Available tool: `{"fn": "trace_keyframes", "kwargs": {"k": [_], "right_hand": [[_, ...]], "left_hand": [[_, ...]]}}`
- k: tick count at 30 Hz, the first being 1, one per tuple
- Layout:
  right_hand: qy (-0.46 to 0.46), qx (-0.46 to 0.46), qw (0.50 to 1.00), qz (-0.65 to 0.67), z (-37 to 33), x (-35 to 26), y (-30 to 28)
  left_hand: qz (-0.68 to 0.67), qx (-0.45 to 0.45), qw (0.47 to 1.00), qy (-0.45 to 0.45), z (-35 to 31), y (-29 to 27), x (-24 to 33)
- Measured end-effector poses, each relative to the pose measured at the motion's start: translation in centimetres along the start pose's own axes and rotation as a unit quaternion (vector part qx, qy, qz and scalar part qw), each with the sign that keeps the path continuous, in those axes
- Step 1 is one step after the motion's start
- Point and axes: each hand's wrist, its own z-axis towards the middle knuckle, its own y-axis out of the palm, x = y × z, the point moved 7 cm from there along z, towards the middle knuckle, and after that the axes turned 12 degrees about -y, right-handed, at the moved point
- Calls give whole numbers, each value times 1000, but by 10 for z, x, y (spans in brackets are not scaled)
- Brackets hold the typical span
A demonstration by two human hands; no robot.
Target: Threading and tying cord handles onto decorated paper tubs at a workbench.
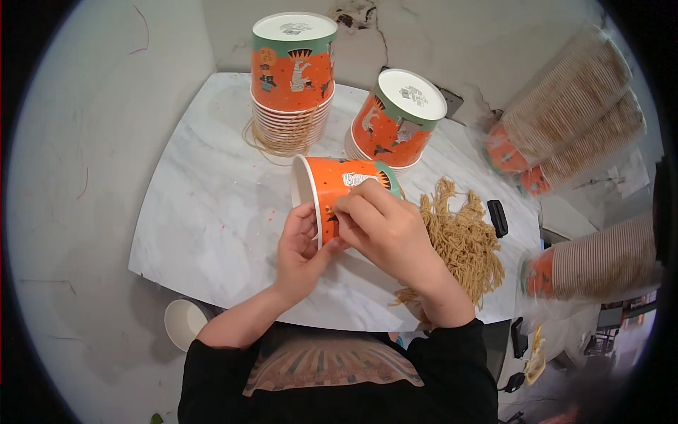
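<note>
An orange paper bucket (346,174) with a white rim and green base band lies on its side above the table, its mouth toward the left. My left hand (302,251) grips it at the rim, fingers by the opening and thumb on the outer wall. Against the printed side, my right hand (385,222) is closed in a pinch; whatever is between its fingertips is hidden. Beside my right wrist lies a loose pile of tan strings (466,247).
Behind stand an upside-down bucket stack (293,81) with tan cords around its lower part, and a shorter stack (399,116). Bagged bucket stacks (565,106) are at the right. A black clip-like object (497,218) lies near the strings. A white container (185,324) sits below the table's left edge.
</note>
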Motion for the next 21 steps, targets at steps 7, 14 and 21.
{"fn": "trace_keyframes", "kwargs": {"k": [7, 14, 21], "right_hand": [[4, -21, 1000, -9, 2, -5, 0], [-8, -56, 998, -31, 2, -13, 3], [-21, -85, 994, -67, 2, -22, 5]], "left_hand": [[-74, 21, 997, -18, -4, -2, -2], [-100, 46, 990, -94, -5, -18, -23], [-77, 4, 996, -48, -4, -12, -14]]}}
